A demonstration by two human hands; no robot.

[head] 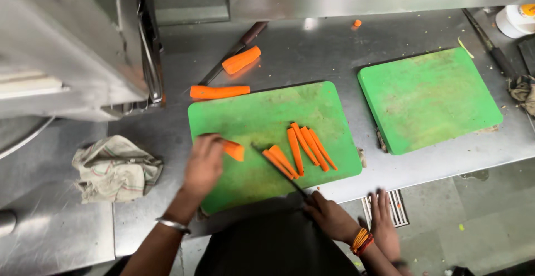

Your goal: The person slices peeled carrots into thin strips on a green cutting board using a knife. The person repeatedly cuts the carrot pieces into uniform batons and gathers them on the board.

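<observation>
A steel desk (312, 53) is carrying 2 green boards. The nearer board (262, 120) is lying in front of the person; the second board (429, 98) is sitting bare to its right. A crumpled cloth (114, 167) is lying on the desk at the left. The left hand (203, 162) is pressing down, fingers curled, on a carrot chunk (234, 150) at the near board's left edge. The right hand (330, 216) is gripping a dark knife (278, 167), its blade reaching over the board toward 5 carrot sticks (301, 150) fanned out at the centre. Another person's hand (384, 220) is showing just beside the right wrist. 2 whole carrot pieces (220, 91) (241, 60) and a second knife (234, 50) are lying behind the board.
</observation>
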